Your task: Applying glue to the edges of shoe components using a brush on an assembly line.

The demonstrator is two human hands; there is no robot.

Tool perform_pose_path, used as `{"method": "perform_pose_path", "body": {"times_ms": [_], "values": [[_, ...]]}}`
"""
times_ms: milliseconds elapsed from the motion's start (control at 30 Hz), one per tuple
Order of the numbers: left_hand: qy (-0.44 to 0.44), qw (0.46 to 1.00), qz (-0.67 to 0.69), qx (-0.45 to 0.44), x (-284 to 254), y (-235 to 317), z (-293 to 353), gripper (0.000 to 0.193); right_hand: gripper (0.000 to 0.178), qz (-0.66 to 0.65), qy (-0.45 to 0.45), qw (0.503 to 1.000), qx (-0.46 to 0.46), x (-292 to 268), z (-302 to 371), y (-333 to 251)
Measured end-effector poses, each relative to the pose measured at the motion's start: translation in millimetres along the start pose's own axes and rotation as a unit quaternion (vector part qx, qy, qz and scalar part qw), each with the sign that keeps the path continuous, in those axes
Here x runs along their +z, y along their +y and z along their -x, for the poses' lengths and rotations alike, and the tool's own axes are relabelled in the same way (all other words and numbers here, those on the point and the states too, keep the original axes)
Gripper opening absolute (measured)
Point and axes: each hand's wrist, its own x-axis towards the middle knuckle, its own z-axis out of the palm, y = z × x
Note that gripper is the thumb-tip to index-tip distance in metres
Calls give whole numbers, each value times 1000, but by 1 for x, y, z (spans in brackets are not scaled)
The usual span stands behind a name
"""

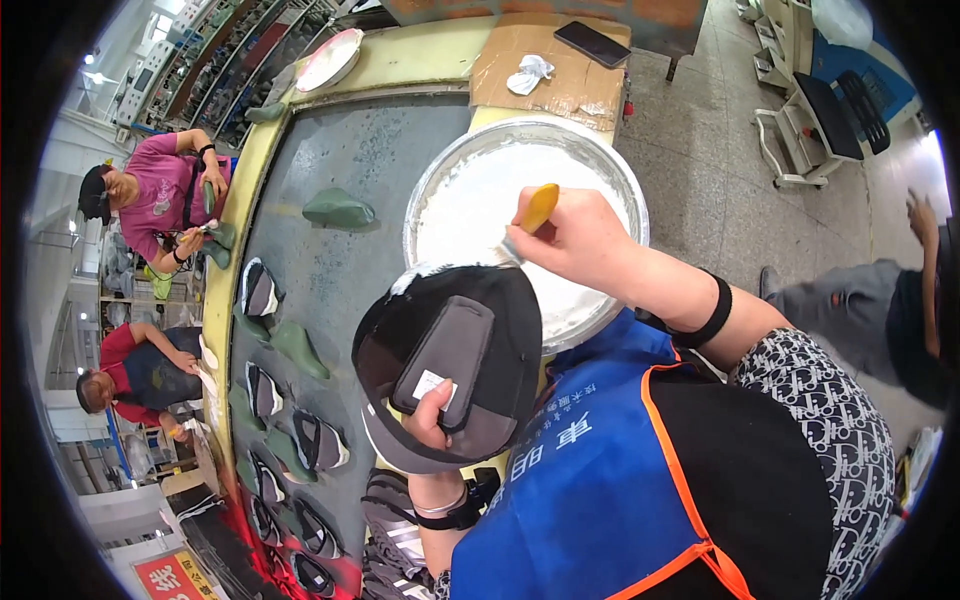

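Note:
My left hand [430, 418] grips a dark grey and black shoe upper [515, 360], thumb inside its opening beside the tongue and a small white label; the fingers underneath are hidden. White paste coats part of the upper's far edge. In my right hand [580, 240] is a brush [541, 207] with a yellow handle. Its bristle end, partly covered by the fingers, points down at that far edge, and I cannot tell whether it touches. Just beyond the upper stands a round metal basin [637, 205] holding white paste [480, 185].
Green shoe lasts [340, 208] and several shoe uppers [320, 442] lie on the grey table surface [390, 130]. More uppers [395, 520] are piled by my left forearm. Cardboard [490, 75] carries a phone [592, 44] and crumpled white cloth [529, 74]. Two co-workers [170, 190] work across the table.

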Motion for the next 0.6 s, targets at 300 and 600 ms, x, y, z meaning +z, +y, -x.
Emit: {"method": "perform_pose_path", "body": {"times_ms": [300, 600], "values": [[-18, 978, -36, 206, 6, -19, -10, 57, 19, -157, 78, 984, -7, 2, -6, 2], [1, 839, -351, 416, -23, -38, -43, 36, 18, -299, -102, 934, 168, 9, 10, -8]]}}
